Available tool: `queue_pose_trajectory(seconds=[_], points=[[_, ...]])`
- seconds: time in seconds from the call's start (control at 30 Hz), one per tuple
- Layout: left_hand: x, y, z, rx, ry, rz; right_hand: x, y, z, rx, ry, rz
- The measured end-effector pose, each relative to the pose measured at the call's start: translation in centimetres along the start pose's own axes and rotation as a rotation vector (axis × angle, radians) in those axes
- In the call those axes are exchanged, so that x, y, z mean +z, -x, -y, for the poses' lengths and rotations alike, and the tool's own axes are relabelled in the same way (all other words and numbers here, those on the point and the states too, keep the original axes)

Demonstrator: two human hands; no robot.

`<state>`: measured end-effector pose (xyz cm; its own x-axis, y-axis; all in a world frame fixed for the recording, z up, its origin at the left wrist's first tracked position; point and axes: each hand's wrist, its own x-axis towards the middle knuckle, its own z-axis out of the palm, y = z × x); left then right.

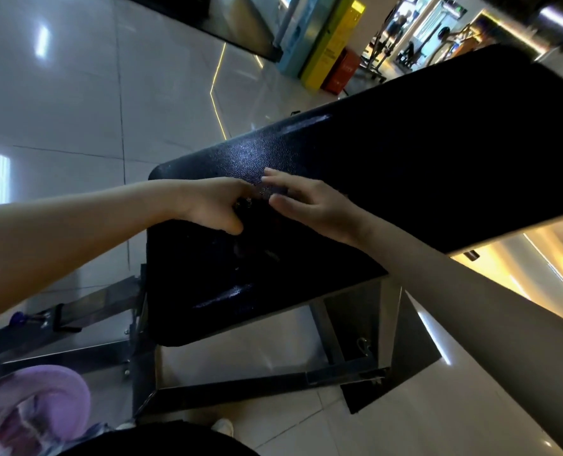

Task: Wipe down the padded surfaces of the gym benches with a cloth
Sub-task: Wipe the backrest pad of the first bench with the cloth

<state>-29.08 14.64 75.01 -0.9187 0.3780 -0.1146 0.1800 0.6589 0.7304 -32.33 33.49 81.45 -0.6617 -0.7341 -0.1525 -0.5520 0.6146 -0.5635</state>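
A black padded gym bench [388,153] runs from the centre to the upper right, with its seat pad [207,291] nearer me. Both hands meet on the pad near its middle. My left hand [214,205] reaches in from the left with its fingers and thumb curled, pinching what looks like a dark cloth [265,192]. The cloth is hard to tell apart from the black pad. My right hand [309,209] comes in from the right with straight fingers lying flat on the same spot.
The bench's steel frame [322,376] stands on a glossy tiled floor [59,110]. A purple rounded object [40,403] sits at the bottom left. Blue, yellow and red upright panels [329,47] stand at the back. A shiny metal bar [556,18] crosses the top right.
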Motion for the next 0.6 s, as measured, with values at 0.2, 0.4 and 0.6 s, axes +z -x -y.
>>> queue_pose_trajectory(seconds=[0.2, 0.4, 0.6], points=[[1.7, -0.9, -0.4, -0.095, 0.444, -0.279, -0.1, -0.7, 0.3, 0.090, 0.466, -0.064], [1.7, -0.8, -1.2, -0.064, 0.536, -0.310, -1.0, -1.5, 1.8, 0.247, 0.754, 0.019], [-0.6, 0.6, -2.6, 0.101, 0.579, -0.313, -4.0, 0.7, 3.3, 0.292, 0.172, -0.036]])
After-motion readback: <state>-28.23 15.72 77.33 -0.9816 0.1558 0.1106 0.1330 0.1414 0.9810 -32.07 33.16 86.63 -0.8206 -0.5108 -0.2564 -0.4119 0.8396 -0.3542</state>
